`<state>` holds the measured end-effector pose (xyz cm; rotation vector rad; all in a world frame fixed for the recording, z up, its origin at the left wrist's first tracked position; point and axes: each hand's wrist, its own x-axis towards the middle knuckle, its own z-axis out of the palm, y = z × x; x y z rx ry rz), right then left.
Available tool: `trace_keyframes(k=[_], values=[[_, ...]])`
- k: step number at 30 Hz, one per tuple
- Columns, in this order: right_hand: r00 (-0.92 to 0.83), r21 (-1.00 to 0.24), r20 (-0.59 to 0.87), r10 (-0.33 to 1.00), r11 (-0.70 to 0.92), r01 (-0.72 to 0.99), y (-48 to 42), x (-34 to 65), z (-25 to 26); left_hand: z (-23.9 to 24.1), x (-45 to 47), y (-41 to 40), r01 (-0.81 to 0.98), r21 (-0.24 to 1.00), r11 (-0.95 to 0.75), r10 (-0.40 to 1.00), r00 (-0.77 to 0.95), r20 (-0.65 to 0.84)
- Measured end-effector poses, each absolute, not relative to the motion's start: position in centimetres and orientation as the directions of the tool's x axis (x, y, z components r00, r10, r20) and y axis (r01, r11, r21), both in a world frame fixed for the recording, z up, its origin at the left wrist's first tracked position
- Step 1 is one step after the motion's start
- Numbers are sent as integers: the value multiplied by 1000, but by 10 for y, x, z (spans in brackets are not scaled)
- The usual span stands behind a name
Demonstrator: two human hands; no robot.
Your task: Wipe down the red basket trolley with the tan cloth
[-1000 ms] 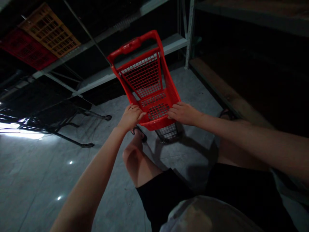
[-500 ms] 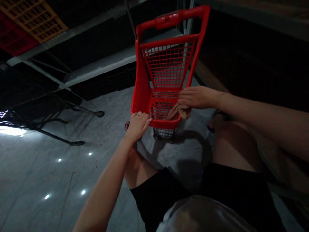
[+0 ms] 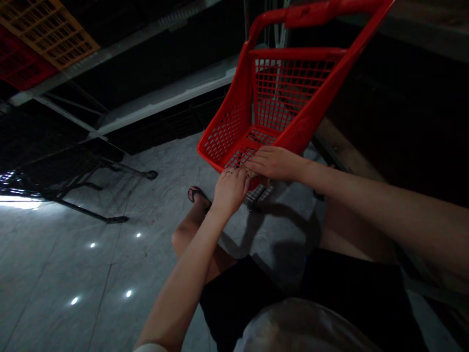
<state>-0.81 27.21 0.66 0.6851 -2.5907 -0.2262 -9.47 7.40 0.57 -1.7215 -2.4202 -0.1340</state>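
Note:
A small red plastic shopping cart (image 3: 306,128) stands in front of me, turned at an angle, with lattice walls. My left hand (image 3: 230,191) is closed over its near rim, a ring on one finger. Right beside it, my right hand (image 3: 274,162) presses a brownish cloth (image 3: 251,173) against the same rim. Most of the cloth is hidden under my fingers. Both hands are close together, nearly touching.
A metal rack (image 3: 164,100) runs behind the cart, with a yellow crate (image 3: 54,34) and a red crate (image 3: 22,58) on it at upper left. A dark wheeled frame (image 3: 84,208) stands left on the grey floor (image 3: 54,264). My sandalled foot (image 3: 198,194) is near the cart.
The cart has swung round, its handle moving right and nearer. My right hand has moved the cloth left along the rim, close to my left hand, which has shifted slightly right.

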Motion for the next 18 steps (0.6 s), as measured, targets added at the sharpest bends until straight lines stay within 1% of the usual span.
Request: trace_keyframes(k=[2, 5, 9, 11, 13, 16, 17, 18], values=[[-797, 268, 353, -490, 869, -416, 286, 1, 10, 4, -96, 70, 964, -35, 265, 949, -255, 187], [-856, 238, 348, -382, 919, -313, 339, 24, 20, 2, -110, 63, 984, -46, 169, 966, -157, 205], [-898, 262, 392, -199, 960, -98, 429, 67, 39, -5, -132, 59, 985, -57, 162, 955, -142, 262], [-926, 258, 361, -114, 966, -18, 457, 87, 48, -9, -143, 61, 984, -57, 166, 950, -144, 278], [-947, 274, 319, -40, 960, 52, 462, 99, 54, -14, -153, 65, 985, -46, 169, 946, -149, 289], [-944, 368, 326, 55, 912, 181, 427, 94, 51, -20, -164, 74, 982, -1, 189, 934, -180, 310], [-939, 375, 334, 78, 903, 208, 408, 87, 47, -22, -167, 77, 980, 21, 198, 928, -194, 319], [-945, 381, 322, 59, 906, 186, 387, 76, 42, -23, -168, 79, 978, 46, 205, 921, -208, 329]])
